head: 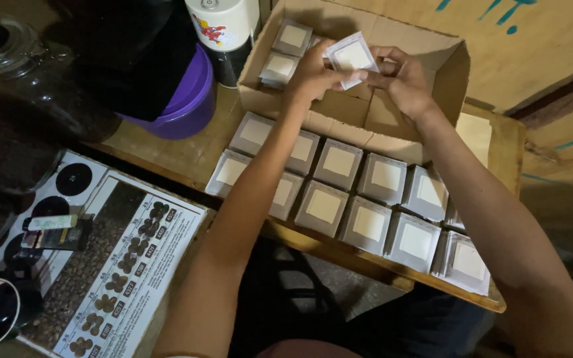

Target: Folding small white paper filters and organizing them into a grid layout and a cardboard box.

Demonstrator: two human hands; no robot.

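Pinched flat between the closed fingers of the left hand (310,74) and right hand (399,78), a white square packet (351,58) is held over the cardboard box (392,40) at the table's far edge.

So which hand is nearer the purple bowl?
Left. The left hand is over the box, right of the purple bowl; the right hand is farther right.

Single head cam only, I've no second view to overlap. Looks steeply down and forward, close over wooden table (187,156) and cardboard box (392,66).
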